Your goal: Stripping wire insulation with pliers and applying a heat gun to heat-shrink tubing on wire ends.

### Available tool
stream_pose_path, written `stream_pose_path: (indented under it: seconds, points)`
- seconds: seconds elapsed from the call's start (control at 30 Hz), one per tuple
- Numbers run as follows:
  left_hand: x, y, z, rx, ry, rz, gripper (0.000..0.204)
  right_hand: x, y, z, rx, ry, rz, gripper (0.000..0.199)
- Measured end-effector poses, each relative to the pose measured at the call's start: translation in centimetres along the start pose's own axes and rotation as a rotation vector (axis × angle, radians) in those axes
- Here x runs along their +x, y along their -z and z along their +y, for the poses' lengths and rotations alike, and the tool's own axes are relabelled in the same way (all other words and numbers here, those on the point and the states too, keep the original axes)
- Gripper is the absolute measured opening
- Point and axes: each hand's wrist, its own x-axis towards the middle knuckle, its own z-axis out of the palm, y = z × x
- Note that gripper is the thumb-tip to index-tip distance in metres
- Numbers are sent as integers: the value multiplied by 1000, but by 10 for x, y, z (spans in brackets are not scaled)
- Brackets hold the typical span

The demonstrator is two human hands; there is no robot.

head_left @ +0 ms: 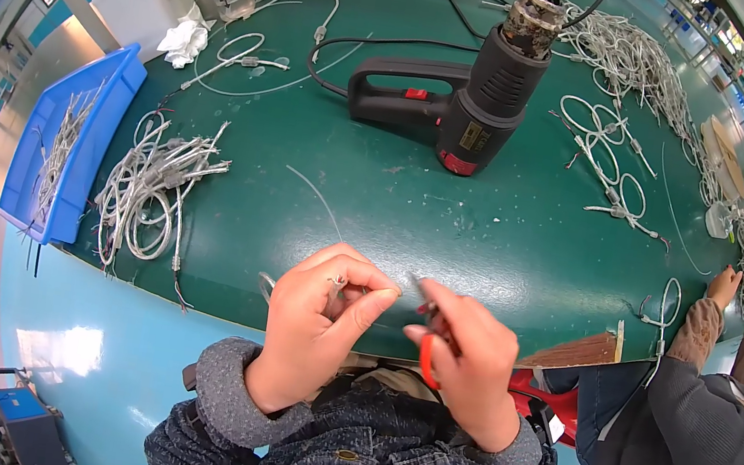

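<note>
Over the table's near edge, my left hand (322,307) pinches thumb and forefinger together on a thin whitish cable (265,286). Part of this cable loops out beside the wrist; the end at my fingertips is too small to make out. To the right, my right hand (465,352) is closed around snips with an orange-red handle (428,361). Their tips are close to my left fingertips, with a small gap, and my fingers hide most of the tool. A thin clear strand (317,197) rises from behind my left hand across the tabletop.
A black heat gun (493,97) stands nozzle up on the green table (248,224). At left are a bundle of cables (153,185) and a blue bin (118,98) with wires. Looped cables (605,152) and a long pile (637,65) lie right, near a co-worker (690,424).
</note>
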Motion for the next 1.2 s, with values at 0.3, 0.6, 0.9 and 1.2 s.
stream_pose_path:
  seconds: [0.3, 0.6, 0.9, 1.2]
  points:
    - [7, 1, 5, -188, 147, -27, 6, -7, 66, 64, -747, -88, 83, 32]
    - [9, -3, 3, -274, 207, -146, 5, 28, 17, -9, 19, 219, 58, 35]
    - [8, -3, 3, -428, 359, -222, 7, 25, 7, -1, -21, 255, 92, 21]
    - [5, -16, 5, -405, 230, -69, 15, 26, 13, -1, 194, 29, 124, 11]
